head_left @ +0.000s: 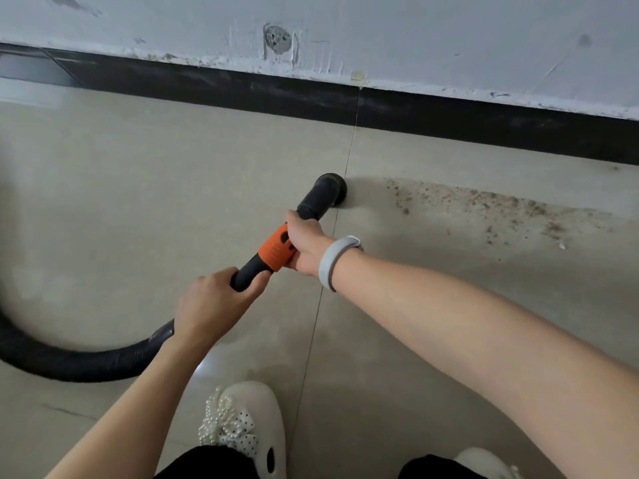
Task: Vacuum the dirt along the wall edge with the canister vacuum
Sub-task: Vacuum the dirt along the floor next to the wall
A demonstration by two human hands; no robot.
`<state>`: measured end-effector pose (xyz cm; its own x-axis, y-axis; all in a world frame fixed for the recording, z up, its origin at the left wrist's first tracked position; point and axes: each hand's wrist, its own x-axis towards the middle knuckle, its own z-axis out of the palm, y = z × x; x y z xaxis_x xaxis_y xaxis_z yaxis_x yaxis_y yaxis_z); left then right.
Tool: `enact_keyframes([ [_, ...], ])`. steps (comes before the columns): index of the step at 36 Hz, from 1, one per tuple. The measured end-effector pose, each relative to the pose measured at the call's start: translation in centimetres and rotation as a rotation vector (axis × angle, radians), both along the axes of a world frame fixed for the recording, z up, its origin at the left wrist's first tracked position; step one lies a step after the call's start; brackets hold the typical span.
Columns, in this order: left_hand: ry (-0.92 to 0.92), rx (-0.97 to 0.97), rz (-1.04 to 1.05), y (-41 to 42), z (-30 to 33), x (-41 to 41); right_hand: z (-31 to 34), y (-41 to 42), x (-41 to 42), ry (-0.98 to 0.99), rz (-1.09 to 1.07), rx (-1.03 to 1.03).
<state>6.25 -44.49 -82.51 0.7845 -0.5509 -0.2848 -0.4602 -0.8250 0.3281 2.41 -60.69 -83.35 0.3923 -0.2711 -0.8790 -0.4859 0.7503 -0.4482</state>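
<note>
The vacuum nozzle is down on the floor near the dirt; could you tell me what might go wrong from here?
The nozzle sits left of the dirt, so a fast sweep right could scatter grit instead of lifting it. The hose loops near the slipper and might catch underfoot.

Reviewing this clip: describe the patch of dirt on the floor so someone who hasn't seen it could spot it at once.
Start at the black baseboard under the white wall and drop to the beige floor tiles in front of it. The dirt is a brown, grainy streak just right of the black vacuum nozzle, the only speckled patch on otherwise smooth tile.
</note>
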Motion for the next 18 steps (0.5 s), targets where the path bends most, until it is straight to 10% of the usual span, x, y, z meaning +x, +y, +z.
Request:
enact_keyframes([
  [18,0.006,0.02,-0.367,-6.5,-0.8,-4.8,-0.7,-5.1,-10.0,0.054,-0.315,0.035],
])
